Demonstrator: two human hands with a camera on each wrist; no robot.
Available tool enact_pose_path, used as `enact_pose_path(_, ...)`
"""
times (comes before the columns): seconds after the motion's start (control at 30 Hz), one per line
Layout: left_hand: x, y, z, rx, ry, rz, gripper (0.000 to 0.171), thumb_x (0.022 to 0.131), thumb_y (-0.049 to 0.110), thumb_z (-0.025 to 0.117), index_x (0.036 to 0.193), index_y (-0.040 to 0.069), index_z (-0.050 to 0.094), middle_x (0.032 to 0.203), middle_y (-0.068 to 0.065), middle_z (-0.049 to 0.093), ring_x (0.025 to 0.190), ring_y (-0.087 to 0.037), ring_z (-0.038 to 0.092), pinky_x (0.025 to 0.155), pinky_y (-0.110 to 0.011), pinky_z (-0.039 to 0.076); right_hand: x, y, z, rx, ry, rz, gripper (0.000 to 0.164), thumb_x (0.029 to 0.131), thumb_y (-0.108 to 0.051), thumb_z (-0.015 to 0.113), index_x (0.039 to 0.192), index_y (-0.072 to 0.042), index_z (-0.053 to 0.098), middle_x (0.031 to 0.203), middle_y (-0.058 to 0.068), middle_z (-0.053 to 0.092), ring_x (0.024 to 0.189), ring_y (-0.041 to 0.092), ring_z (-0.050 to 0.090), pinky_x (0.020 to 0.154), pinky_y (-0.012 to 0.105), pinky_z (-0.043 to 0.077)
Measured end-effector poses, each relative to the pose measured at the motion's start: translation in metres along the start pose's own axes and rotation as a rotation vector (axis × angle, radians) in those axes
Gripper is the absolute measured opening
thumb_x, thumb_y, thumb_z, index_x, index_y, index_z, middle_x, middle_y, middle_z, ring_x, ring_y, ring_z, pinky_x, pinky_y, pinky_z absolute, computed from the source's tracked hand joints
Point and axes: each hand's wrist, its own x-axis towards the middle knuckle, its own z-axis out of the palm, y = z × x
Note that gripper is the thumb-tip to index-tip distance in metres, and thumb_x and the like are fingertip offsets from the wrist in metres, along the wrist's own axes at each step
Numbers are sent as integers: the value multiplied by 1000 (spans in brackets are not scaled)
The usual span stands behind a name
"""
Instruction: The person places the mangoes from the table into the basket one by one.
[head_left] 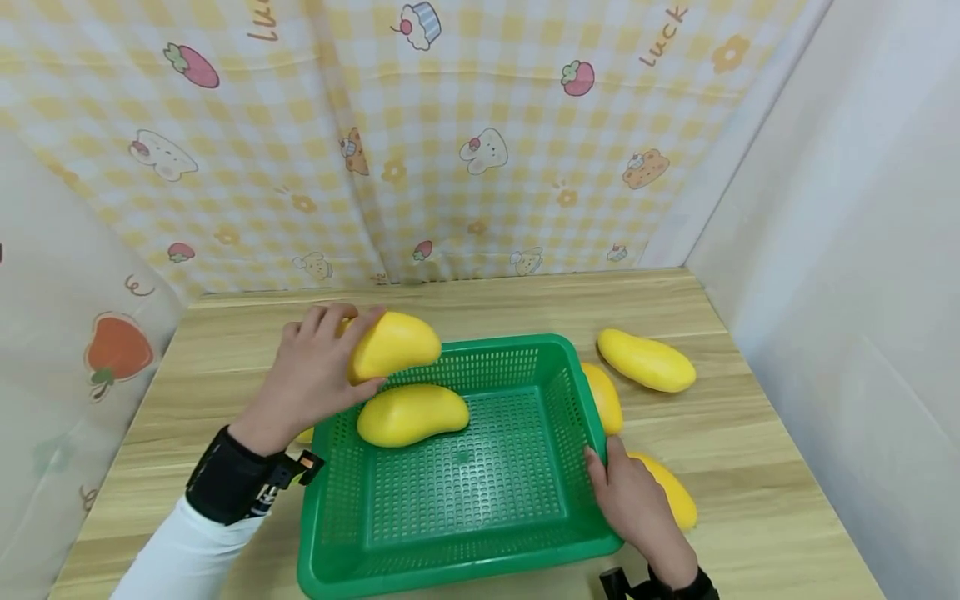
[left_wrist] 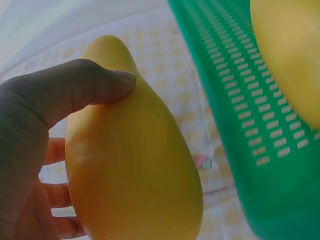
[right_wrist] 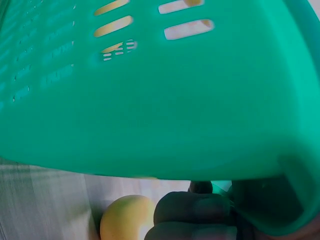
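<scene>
My left hand (head_left: 318, 367) grips a yellow mango (head_left: 397, 343) at the far left corner of a green plastic basket (head_left: 461, 571). In the left wrist view the thumb lies across that mango (left_wrist: 135, 165), with other fingers behind it and the basket wall (left_wrist: 215, 95) to its right. A second mango (head_left: 412, 415) lies inside the basket near its left end. My right hand (head_left: 633, 496) holds the basket's right rim. Seen from the right wrist, curled fingers (right_wrist: 192, 207) are under the basket's rim (right_wrist: 300, 210), partly in shadow.
On the wooden table (head_left: 757, 500), a mango (head_left: 647, 360) lies at the far right. Another mango (head_left: 603, 398) is beside the basket's right wall, and one (head_left: 671, 492) is partly behind my right hand. A bit of yellow (head_left: 305, 436) shows left of the basket. A checked cloth (head_left: 450, 167) hangs behind.
</scene>
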Motion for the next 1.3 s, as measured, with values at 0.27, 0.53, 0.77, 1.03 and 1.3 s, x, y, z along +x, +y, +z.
enact_pose_path(0.27,14,22,9,-15,-48,35,85,69,41,83,139,10,46,120,-21,49,107,-41,44,79,-57,38,2,0,1,-4,-9,4,28,103,-31,41,103,-3,47,64,5,47,52,15,50,46,31,41)
enact_pose_path(0.53,28,46,23,-28,-73,67,84,73,45,80,141,11,45,120,-19,50,108,-39,45,79,-53,39,0,1,-2,-11,1,1,28,103,-31,41,101,-3,46,63,6,45,52,16,49,46,31,40)
enact_pose_path(0.77,34,61,35,7,-62,83,85,71,48,81,138,9,47,114,-18,53,100,-37,49,76,-50,43,-1,1,-3,-2,-4,4,29,103,-32,41,103,-3,46,64,6,47,51,16,51,45,31,41)
enact_pose_path(1.03,40,78,48,46,-65,116,83,72,54,76,136,7,50,105,-15,55,89,-32,53,67,-41,48,-3,1,-3,-5,-5,8,29,103,-32,41,102,-4,46,63,6,46,52,16,50,46,31,41)
enact_pose_path(1.3,41,94,64,43,-128,123,83,73,58,73,135,7,50,106,-17,57,88,-33,56,65,-41,50,-3,1,-3,10,-4,1,28,103,-31,42,103,-4,46,64,5,47,53,16,50,46,31,41)
